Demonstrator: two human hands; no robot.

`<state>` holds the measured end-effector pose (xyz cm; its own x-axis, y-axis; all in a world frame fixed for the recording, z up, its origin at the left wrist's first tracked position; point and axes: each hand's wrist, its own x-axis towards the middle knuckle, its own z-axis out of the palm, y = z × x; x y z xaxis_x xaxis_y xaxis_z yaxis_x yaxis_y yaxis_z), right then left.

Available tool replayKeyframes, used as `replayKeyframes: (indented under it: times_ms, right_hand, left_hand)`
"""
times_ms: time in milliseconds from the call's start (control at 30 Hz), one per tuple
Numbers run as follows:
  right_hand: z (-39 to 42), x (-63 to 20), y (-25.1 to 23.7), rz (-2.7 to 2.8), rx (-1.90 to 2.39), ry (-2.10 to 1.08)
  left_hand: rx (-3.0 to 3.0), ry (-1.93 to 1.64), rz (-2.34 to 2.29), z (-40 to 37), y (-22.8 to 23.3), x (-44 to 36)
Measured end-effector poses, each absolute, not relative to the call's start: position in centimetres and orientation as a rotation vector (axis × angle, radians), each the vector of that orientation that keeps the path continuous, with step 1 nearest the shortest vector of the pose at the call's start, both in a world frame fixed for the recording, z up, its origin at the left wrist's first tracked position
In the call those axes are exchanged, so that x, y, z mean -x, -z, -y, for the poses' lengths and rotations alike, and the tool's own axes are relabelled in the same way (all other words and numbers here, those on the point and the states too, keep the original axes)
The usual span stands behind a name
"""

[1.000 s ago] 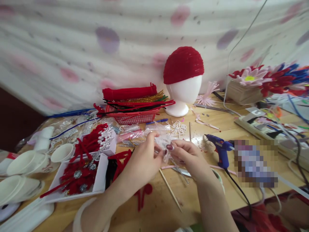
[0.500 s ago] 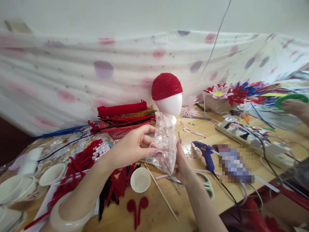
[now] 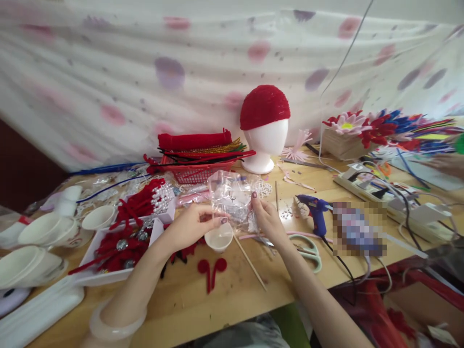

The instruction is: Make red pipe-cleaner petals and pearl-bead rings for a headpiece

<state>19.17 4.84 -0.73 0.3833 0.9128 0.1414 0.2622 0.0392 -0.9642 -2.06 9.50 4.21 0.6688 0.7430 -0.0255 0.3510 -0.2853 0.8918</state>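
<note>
Between my two hands is a clear plastic bag (image 3: pixel 232 193) with a dark handwritten mark and small pale contents I cannot make out. My left hand (image 3: pixel 195 223) pinches its left edge, thumb and fingers together. On the other side my right hand (image 3: pixel 267 218) grips the bag with the thumb on top. A white paper cup (image 3: pixel 219 238) stands just below the bag. Two curled red velvet pieces (image 3: pixel 212 273) lie in front of the cup, and a thin wooden stick (image 3: pixel 251 263) rests to their right.
Behind stands a white foam head (image 3: pixel 266 140) wearing a red cap (image 3: pixel 265 107), beside a red basket (image 3: pixel 195 173) of pipe cleaners. To the right are a blue glue gun (image 3: pixel 315 212), green-handled scissors (image 3: pixel 308 251) and a power strip (image 3: pixel 384 208). White box (image 3: pixel 108 279) and paper cups (image 3: pixel 39 229) lie left.
My hands have lowered and turned the bag flatter, so its written mark now shows. The view has tilted down, bringing the table's front edge in. A co-worker's hand at far right has shifted.
</note>
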Motion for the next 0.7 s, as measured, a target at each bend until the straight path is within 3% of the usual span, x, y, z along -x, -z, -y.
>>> replayKeyframes:
  times_ms: [300,700]
  right_hand:
    - [-6.3,-19.8,0.9,1.396,1.581,-0.520]
    - [-7.3,-20.0,-1.0,1.575,1.595,-0.326]
  left_hand:
    - [-2.026,-0.792,-0.922,-8.4,-0.4,1.8]
    - [-1.952,-0.863,-0.892,-7.3,2.0,1.7]
